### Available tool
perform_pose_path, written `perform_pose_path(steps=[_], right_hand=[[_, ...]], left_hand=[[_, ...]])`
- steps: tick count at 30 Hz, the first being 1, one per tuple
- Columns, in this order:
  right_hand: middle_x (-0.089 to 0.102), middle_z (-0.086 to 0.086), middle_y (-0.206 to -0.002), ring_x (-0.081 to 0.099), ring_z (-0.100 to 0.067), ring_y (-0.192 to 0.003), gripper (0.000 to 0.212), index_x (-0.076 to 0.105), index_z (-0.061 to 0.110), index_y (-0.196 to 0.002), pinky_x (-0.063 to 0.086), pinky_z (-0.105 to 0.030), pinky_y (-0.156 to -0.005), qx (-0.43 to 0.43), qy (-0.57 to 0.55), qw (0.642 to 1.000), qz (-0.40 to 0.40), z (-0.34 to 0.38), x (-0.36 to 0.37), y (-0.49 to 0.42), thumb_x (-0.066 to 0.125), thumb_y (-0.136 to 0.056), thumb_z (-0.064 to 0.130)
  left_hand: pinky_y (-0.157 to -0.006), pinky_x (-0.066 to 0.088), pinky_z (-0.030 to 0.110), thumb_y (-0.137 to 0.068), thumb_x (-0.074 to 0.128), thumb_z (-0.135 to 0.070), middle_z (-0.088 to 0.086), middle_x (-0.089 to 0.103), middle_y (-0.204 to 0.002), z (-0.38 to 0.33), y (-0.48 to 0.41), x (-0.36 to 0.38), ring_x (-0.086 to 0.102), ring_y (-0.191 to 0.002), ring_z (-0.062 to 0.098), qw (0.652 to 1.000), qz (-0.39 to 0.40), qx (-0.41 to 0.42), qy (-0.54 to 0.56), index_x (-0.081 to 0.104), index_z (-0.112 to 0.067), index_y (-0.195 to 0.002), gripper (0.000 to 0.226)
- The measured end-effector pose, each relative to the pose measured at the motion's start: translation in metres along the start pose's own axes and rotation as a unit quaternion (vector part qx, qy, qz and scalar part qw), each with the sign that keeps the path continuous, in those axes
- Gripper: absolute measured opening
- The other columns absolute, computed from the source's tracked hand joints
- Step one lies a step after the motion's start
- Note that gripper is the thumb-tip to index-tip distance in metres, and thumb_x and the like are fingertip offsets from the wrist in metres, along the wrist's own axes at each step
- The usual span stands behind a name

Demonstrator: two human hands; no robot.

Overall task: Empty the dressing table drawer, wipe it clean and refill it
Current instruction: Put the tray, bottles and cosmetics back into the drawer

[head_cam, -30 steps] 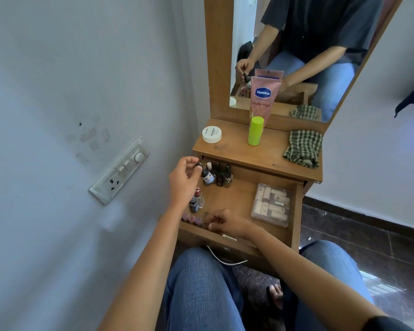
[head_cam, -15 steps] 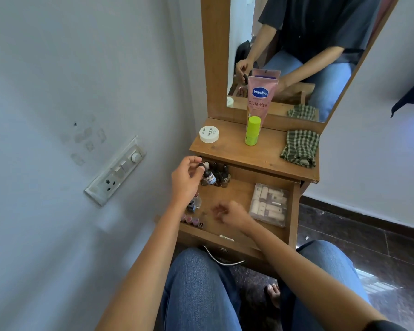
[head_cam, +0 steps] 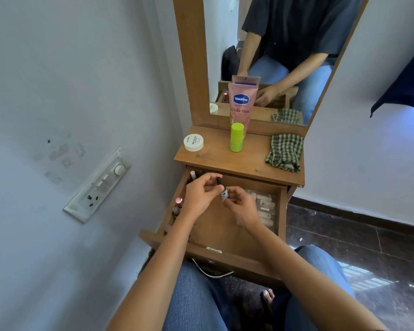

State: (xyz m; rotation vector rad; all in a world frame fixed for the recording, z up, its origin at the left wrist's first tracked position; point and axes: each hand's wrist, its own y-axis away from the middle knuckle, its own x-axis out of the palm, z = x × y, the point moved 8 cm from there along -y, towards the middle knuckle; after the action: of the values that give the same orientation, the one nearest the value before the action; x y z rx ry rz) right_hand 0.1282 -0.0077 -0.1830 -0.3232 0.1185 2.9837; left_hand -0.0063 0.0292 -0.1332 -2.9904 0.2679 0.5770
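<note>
The wooden drawer [head_cam: 282, 211] of the dressing table is pulled open above my lap. Over its middle I hold a small nail polish bottle [head_cam: 223, 193] with a black cap between both hands. My left hand [head_cam: 201, 193] pinches the cap end, and my right hand [head_cam: 243, 203] pinches the glass body. More small bottles [head_cam: 178, 206] stand along the drawer's left wall, and one [head_cam: 192, 174] at its back left corner. A clear plastic box of small tubes [head_cam: 264, 210] lies at the drawer's right side, partly behind my right hand.
On the tabletop [head_cam: 215, 161] stand a white round jar [head_cam: 193, 142], a green-capped pink Vaseline tube [head_cam: 239, 115] and a green checked cloth [head_cam: 285, 151]. A mirror [head_cam: 285, 56] rises behind. The wall with a switch plate [head_cam: 101, 185] is close on the left. Dark floor lies to the right.
My left hand lifted the bottle from the drawer's back left toward the middle. My right hand came up from the drawer's front and took hold of the bottle's body.
</note>
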Motion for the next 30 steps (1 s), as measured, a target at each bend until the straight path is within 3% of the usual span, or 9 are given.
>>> perform_pose_path(steps=[3,6,9,14,18,22,30], right_hand=[[0.068,-0.002,-0.1,0.064,-0.013,-0.094,0.027,0.063,0.011,-0.108,0.054,-0.031,-0.087,0.018,0.044,0.999,0.007,-0.012,-0.006,-0.003,0.068,-0.082,0.005],[0.066,-0.003,-0.107,0.062,-0.012,-0.096,0.033,0.059,0.01,-0.116,0.05,-0.022,-0.085,0.051,0.111,0.993,-0.001,-0.024,-0.021,-0.005,0.067,-0.084,0.006],[0.064,-0.005,-0.103,0.062,-0.015,-0.093,0.035,0.058,0.008,-0.118,0.049,-0.025,-0.084,0.066,0.167,0.983,-0.042,-0.032,-0.044,-0.004,0.065,-0.085,0.006],[0.065,-0.003,-0.101,0.06,-0.01,-0.09,0.031,0.061,0.008,-0.113,0.049,-0.019,-0.083,0.069,0.144,0.983,-0.087,-0.043,-0.06,0.002,0.066,-0.083,0.005],[0.065,-0.002,-0.102,0.061,-0.012,-0.089,0.032,0.062,0.008,-0.114,0.052,-0.027,-0.088,0.065,0.136,0.984,-0.099,-0.045,-0.061,-0.001,0.066,-0.083,0.006],[0.065,-0.004,-0.106,0.062,-0.014,-0.093,0.037,0.061,0.007,-0.118,0.05,-0.025,-0.087,0.081,0.128,0.983,-0.106,-0.051,-0.063,-0.004,0.069,-0.081,0.008],[0.065,-0.006,-0.108,0.063,-0.016,-0.094,0.039,0.06,0.005,-0.119,0.051,-0.028,-0.087,0.088,0.125,0.983,-0.097,-0.054,-0.059,-0.002,0.069,-0.081,0.008]], left_hand=[[-0.075,0.046,0.006,-0.084,0.068,-0.013,-0.005,0.07,-0.088,0.007,-0.006,0.016,0.063,-0.084,0.001,0.999,0.005,-0.012,-0.043,0.071,-0.014,-0.104,0.021],[-0.079,0.047,0.013,-0.084,0.067,-0.012,-0.002,0.071,-0.09,0.02,-0.015,0.034,0.063,-0.084,0.005,0.996,0.001,-0.041,-0.077,0.072,-0.013,-0.102,0.019],[-0.083,0.047,0.017,-0.083,0.068,-0.01,0.001,0.072,-0.097,0.03,-0.024,0.049,0.064,-0.088,0.008,0.994,-0.019,-0.076,-0.082,0.073,-0.013,-0.104,0.021],[-0.072,0.037,0.007,-0.084,0.068,-0.006,0.005,0.071,-0.101,0.041,-0.032,0.072,0.062,-0.089,0.009,0.989,-0.034,-0.125,-0.07,0.071,-0.008,-0.106,0.023],[-0.074,0.043,0.013,-0.079,0.072,-0.006,0.009,0.072,-0.095,0.041,-0.037,0.081,0.059,-0.081,0.008,0.987,-0.062,-0.132,-0.061,0.072,-0.004,-0.103,0.024],[-0.065,0.037,0.008,-0.076,0.075,-0.008,0.005,0.07,-0.088,0.041,-0.036,0.086,0.059,-0.077,0.007,0.986,-0.075,-0.138,-0.052,0.072,-0.003,-0.101,0.026],[-0.067,0.039,0.014,-0.074,0.077,-0.006,0.007,0.069,-0.084,0.045,-0.035,0.085,0.058,-0.073,0.01,0.981,-0.098,-0.166,-0.031,0.068,-0.004,-0.09,0.019]])
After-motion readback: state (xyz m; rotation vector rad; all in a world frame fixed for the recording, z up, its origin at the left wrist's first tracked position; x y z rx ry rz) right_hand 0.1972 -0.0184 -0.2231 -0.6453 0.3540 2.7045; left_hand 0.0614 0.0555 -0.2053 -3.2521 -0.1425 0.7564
